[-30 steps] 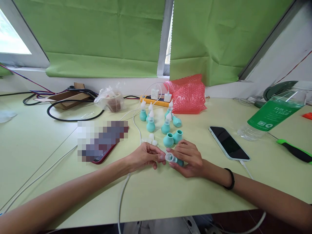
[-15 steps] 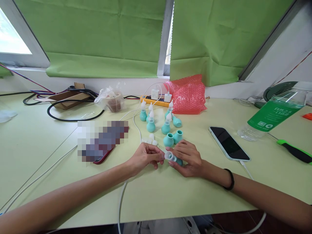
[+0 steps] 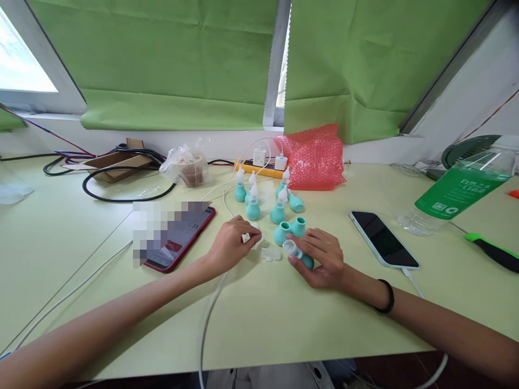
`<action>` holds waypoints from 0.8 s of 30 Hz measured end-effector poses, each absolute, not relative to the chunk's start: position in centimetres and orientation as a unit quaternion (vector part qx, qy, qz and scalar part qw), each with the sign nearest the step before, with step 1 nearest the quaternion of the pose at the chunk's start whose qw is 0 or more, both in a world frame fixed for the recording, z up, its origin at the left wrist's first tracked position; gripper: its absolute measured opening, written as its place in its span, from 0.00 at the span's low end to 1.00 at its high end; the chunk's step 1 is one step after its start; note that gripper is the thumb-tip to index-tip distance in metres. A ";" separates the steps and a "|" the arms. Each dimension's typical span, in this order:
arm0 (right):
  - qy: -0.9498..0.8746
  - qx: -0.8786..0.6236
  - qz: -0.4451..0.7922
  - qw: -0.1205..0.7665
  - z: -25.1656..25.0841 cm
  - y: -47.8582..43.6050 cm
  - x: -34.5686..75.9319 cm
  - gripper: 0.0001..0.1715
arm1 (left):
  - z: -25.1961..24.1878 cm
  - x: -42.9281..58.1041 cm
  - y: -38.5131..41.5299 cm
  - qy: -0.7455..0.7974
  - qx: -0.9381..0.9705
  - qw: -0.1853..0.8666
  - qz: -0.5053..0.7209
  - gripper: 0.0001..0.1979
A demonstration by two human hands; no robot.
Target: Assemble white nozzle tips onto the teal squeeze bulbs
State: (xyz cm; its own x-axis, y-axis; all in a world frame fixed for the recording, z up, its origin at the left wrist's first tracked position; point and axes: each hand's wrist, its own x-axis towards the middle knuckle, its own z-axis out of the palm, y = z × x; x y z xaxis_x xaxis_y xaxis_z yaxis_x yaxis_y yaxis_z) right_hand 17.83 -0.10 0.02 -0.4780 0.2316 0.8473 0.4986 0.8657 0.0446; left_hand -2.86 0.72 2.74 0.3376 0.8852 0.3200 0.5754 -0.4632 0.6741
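My right hand (image 3: 320, 256) is closed around a teal squeeze bulb (image 3: 307, 261) of a nasal aspirator, tilted, with a clear plastic collar (image 3: 290, 248) in its mouth. My left hand (image 3: 234, 242) reaches over small translucent plastic parts (image 3: 256, 241), thumb and forefinger pinched together; what lies between them is hidden. Between the hands, a clear plastic piece (image 3: 271, 254) rests on the table. Just beyond my right hand stand two open teal bulbs, a nearer bulb (image 3: 282, 233) and a farther bulb (image 3: 299, 226). Farther back are several bulbs with clear pointed nozzles (image 3: 253, 202).
A red-cased phone (image 3: 184, 243) lies left, a white-edged phone (image 3: 383, 237) right on its cable. A green-labelled bottle (image 3: 458, 189) leans at the right beside a green-and-black handle (image 3: 492, 251). Behind are pink bubble wrap (image 3: 314, 162), a power strip (image 3: 259, 169) and black cable (image 3: 87, 186).
My left hand has moved away from the collar, left and back to the small translucent parts. My right hand keeps the bulb, shifted slightly right. The clear piece between the hands now shows.
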 end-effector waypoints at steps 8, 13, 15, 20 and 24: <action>-0.882 -0.225 -0.050 0.410 0.8 -1.3 17.1 0.19 | 3.1 -2.8 -0.3 0.443 0.814 0.155 0.343 0.13; -0.868 -0.266 0.025 0.419 0.9 -2.6 16.4 0.14 | 4.3 -1.9 -2.7 0.376 0.884 0.138 0.240 0.16; -0.873 -0.256 0.053 0.412 0.9 -2.8 16.3 0.11 | 4.0 -1.5 -3.1 0.371 0.900 0.122 0.192 0.18; -0.890 -0.241 0.101 0.373 1.0 -2.5 16.5 0.05 | 2.9 -1.1 -3.3 0.379 0.873 0.233 0.199 0.19; -0.907 -0.197 0.133 0.347 1.5 -2.7 16.5 0.06 | 3.3 -1.3 -3.2 0.322 0.870 0.318 0.195 0.16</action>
State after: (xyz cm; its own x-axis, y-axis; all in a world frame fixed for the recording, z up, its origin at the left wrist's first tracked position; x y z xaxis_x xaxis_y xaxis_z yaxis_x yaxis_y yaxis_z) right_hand 16.51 -2.67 1.53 -0.6815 0.4498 0.5772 0.2646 0.8869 -0.3786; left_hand -1.34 -3.21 3.27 0.7159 0.6851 0.1347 0.4373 -0.5904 0.6784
